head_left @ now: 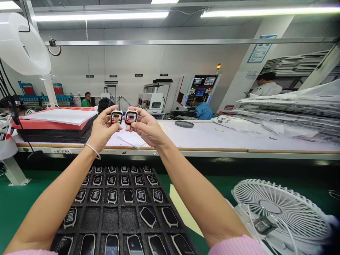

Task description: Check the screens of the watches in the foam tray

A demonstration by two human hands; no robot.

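Both my arms reach forward over the bench edge, each hand holding up a smartwatch body without a strap. My left hand point(104, 128) is closed around one watch point(116, 117), thumb at its lower edge. Close beside it, my right hand point(145, 126) grips a second watch point(131, 117) with the thumb low on its face. Both screens are lit with a coloured picture. Below my arms lies a black foam tray point(114, 217) with rows of similar watches point(128, 196); several show white text, others have dark screens. A few pockets in one row hold no watch.
Red and black foam sheets point(57, 131) are stacked on the bench point(191, 139) at left. Papers point(131, 139) and a dark oval disc point(184, 124) lie on the bench; plastic-wrapped packs point(281, 109) are piled at right. A white fan point(281, 209) stands at lower right. People work beyond.
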